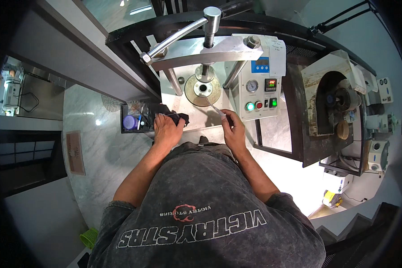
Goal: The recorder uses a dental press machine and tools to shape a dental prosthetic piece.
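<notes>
My right hand [233, 131] holds a thin pale tool [217, 110], its tip angled toward the round metal plate [196, 98] of the press. In the plate's middle is a ring with a dark bore [203, 88], under the threaded screw [207, 40] with its long bar handle [174, 39]. My left hand [167, 131] is closed over a crumpled black cloth-like item [182, 119] at the right end of a black tray [125, 129]. The tray holds a purple lidded tub [129, 121] and small items too small to tell.
A control box [259, 76] with dials and lit buttons stands right of the press. Farther right, a stained machine housing [319, 80] sits on a dark metal stand [299, 152]. A wall partition [89, 53] borders the left. Stairs [362, 228] descend at lower right; a green basket [88, 237] lies lower left.
</notes>
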Available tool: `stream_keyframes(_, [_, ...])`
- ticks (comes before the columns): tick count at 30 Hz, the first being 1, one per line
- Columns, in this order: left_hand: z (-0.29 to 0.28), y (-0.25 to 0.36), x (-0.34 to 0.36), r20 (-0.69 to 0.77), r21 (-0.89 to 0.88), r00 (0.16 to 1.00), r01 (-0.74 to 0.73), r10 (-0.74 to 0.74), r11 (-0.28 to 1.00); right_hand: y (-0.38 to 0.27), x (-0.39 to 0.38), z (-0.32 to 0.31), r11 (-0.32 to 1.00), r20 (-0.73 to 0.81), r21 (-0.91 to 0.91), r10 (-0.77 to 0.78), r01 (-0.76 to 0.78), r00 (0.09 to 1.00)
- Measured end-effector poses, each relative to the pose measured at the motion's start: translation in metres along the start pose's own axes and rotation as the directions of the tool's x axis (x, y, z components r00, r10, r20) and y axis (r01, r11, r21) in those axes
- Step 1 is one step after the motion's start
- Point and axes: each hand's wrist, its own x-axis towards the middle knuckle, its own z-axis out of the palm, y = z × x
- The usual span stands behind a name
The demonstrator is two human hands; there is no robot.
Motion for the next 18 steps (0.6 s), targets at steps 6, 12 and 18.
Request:
stream_keyframes(6, [-0.020,-0.009,-0.010,0.097,-0.292,0.991,0.120,-0.095,0.949,0.001,0.000,-0.005,0.999,-0.058,0.025,0.021,-0.020,0.998])
stream_keyframes(12, [-0.042,0.003,-0.014,-0.245,-0.307,0.963,0.031,-0.111,0.951,0.009,0.001,-0.009,0.997,-0.065,0.058,0.045,-0.041,0.997])
stream_keyframes(18, [-0.028,-0.002,-0.016,-0.365,-0.220,0.928,-0.167,0.077,0.961,0.010,0.005,-0.007,0.999,-0.119,0.050,-0.012,0.018,0.993])
